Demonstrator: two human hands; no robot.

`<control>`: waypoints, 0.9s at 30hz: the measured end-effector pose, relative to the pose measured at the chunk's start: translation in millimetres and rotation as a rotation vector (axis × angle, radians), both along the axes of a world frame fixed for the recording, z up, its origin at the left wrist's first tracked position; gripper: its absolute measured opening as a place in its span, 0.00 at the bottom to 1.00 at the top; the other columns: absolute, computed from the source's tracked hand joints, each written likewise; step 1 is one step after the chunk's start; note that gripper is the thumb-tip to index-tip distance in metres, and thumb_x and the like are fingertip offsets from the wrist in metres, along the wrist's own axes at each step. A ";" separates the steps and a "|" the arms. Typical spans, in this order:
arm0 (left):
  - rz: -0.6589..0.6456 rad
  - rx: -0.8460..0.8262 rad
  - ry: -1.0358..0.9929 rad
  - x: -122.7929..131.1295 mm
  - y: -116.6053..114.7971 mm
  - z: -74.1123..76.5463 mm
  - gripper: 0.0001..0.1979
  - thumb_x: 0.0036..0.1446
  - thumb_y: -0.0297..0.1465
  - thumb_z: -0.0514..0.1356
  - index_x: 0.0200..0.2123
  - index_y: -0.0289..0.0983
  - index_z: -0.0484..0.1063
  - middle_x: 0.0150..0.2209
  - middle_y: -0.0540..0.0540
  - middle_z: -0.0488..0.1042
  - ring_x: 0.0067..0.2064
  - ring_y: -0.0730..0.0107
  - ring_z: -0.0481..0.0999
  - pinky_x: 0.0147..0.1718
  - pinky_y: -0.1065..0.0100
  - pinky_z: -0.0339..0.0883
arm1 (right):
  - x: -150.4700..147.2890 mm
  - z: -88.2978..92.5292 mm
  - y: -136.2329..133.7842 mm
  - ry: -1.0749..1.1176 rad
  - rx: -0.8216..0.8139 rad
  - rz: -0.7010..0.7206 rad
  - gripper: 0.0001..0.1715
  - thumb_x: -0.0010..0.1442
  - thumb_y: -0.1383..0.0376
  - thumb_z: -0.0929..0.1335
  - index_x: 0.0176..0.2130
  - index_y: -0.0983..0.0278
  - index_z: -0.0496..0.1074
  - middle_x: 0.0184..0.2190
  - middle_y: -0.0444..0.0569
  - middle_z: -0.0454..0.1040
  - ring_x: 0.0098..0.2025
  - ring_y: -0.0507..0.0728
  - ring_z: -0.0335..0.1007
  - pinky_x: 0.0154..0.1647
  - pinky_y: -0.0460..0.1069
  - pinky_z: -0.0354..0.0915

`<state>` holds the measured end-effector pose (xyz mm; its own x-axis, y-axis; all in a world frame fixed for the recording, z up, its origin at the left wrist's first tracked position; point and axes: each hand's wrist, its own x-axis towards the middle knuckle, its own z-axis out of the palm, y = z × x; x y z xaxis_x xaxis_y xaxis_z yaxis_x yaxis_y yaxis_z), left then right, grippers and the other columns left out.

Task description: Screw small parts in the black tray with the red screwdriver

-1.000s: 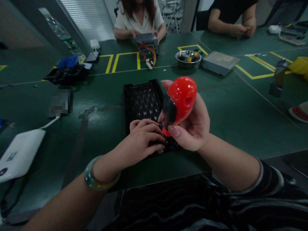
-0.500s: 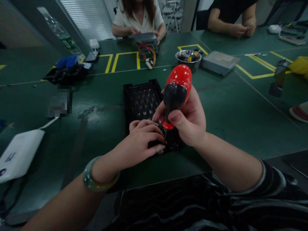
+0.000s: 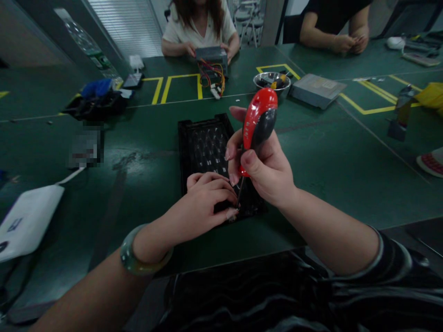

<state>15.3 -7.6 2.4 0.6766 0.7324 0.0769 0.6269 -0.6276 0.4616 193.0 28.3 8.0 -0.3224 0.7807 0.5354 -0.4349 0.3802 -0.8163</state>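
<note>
Right hand (image 3: 266,170) closed firmly on a red-and-black screwdriver (image 3: 259,117), handle nearly upright, thin steel shaft (image 3: 239,193) angled down to a black perforated plastic panel (image 3: 204,147) lying flat toward the near edge of the green desk (image 3: 328,157). Shaft end sits right by the left hand's fingertips; exact contact hidden. Left hand (image 3: 204,203) curled over the panel's lower part, fingers pressing down; cannot tell if it grips anything beneath. Jade bangle (image 3: 145,251) on left wrist. Screwdriver looks light and stiff; take it by the fat handle, glossy red part possibly slippery. Panel looks light, rigid, likely to slide, so best held at its rim. Toward far edge: steel bowl (image 3: 271,80) of tools, silver optical drive (image 3: 317,91), co-worker's hands (image 3: 189,48) on a metal box (image 3: 212,54) with coloured wires.
</note>
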 end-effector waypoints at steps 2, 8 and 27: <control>0.002 0.002 -0.004 0.4 -0.3 0.9 0.05 0.62 0.38 0.65 0.39 0.45 0.78 0.47 0.51 0.78 0.56 0.55 0.68 0.56 0.50 0.48 | -1.6 -1.7 0.5 0.038 0.008 0.005 0.26 0.67 0.51 0.69 0.57 0.53 0.56 0.39 0.41 0.71 0.23 0.47 0.66 0.23 0.44 0.70; 0.000 0.025 -0.015 -1.9 -1.1 -1.9 0.06 0.63 0.38 0.64 0.40 0.44 0.78 0.51 0.48 0.77 0.58 0.52 0.67 0.56 0.49 0.50 | 1.1 -0.6 -6.2 0.025 0.003 0.084 0.22 0.67 0.50 0.68 0.54 0.55 0.60 0.39 0.42 0.72 0.26 0.49 0.70 0.26 0.47 0.73; -0.012 0.012 0.021 -1.7 -1.4 -4.3 0.09 0.64 0.40 0.62 0.46 0.48 0.78 0.52 0.50 0.77 0.58 0.52 0.67 0.57 0.47 0.50 | 2.9 2.9 -13.3 0.016 -0.103 0.226 0.21 0.67 0.47 0.66 0.50 0.57 0.63 0.34 0.42 0.71 0.26 0.50 0.68 0.28 0.48 0.71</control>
<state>13.6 -9.1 -1.9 0.6865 0.7236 0.0715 0.6288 -0.6402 0.4413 195.8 15.1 10.9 -0.4869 0.7406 0.4630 -0.5129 0.1866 -0.8379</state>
